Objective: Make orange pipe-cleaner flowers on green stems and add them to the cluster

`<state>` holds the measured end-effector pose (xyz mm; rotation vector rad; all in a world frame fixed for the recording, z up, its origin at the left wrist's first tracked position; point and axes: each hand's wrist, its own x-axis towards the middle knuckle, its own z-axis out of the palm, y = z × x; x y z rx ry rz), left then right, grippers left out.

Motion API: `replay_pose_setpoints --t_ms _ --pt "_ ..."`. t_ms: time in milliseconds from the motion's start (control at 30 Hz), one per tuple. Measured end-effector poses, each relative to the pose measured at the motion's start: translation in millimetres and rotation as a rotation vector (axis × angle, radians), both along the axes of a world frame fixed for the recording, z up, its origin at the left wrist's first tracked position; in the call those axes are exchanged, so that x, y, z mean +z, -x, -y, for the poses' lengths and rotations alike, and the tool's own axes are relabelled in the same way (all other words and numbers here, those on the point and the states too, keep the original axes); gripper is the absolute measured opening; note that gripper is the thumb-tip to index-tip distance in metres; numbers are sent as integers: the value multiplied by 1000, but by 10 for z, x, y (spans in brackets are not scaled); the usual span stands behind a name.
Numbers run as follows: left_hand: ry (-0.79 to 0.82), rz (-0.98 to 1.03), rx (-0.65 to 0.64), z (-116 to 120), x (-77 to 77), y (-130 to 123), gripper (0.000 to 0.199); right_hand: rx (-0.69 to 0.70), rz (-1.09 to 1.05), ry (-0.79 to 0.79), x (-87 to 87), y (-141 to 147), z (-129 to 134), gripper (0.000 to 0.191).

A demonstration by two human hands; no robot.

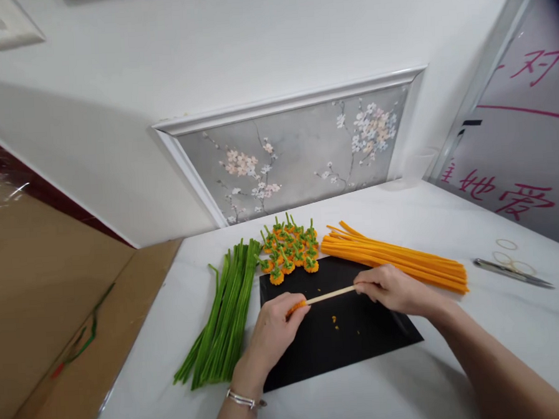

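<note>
Over a black mat (310,352), a thin pale stick (331,294) is held roughly level between both hands. My left hand (279,325) is closed around its left end, where an orange pipe cleaner (296,307) shows coiled on the stick; the fingers hide part of it. My right hand (389,288) pinches the stick's other end. Just beyond the mat stand several small orange pumpkins with green tops (286,250), made of pipe cleaner. Orange fuzz bits (334,320) lie on the mat below the stick.
A bundle of green pipe cleaners (226,318) lies left of the mat, and orange pipe cleaners (394,260) lie behind my right hand. Pointed tweezers (512,272) and thin rings (506,244) rest at the right on the white table (496,335). A wall with a floral panel (295,152) rises behind.
</note>
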<state>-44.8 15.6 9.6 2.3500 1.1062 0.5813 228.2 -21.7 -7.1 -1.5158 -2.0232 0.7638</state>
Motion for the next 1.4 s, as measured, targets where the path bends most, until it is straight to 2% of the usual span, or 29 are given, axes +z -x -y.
replay_pose_setpoints --t_ms 167,367,500,633,700,800,867,933,1033,1200,1333,1400 --pt "82 134 34 -6 -52 25 14 -105 52 137 -95 -333 -8 31" --pt "189 204 85 21 -87 45 27 -222 130 205 -188 -412 34 31" --pt "224 204 116 44 -60 40 30 -291 243 101 -274 -421 47 22" --pt "197 166 129 83 -28 12 20 -403 371 -70 -182 -280 54 17" --pt "182 125 116 109 -25 -11 17 -367 250 -167 -89 -61 62 22" --pt "195 114 73 157 -37 -54 17 -98 -20 -326 -21 362 89 29" --pt "216 142 42 192 -46 -85 21 61 -69 -402 -51 591 111 29" --pt "231 161 18 224 -47 -110 24 132 -68 -415 -116 723 126 30" --pt "244 171 3 252 -35 -125 29 117 -28 -415 -205 770 135 28" --pt "280 262 49 222 -24 -90 45 -26 -73 -501 -256 722 131 23" --pt "244 233 94 179 -33 -66 19 -68 -78 -567 -294 683 115 22" --pt "223 182 105 174 -42 -67 17 -58 -61 -566 -314 675 111 23"
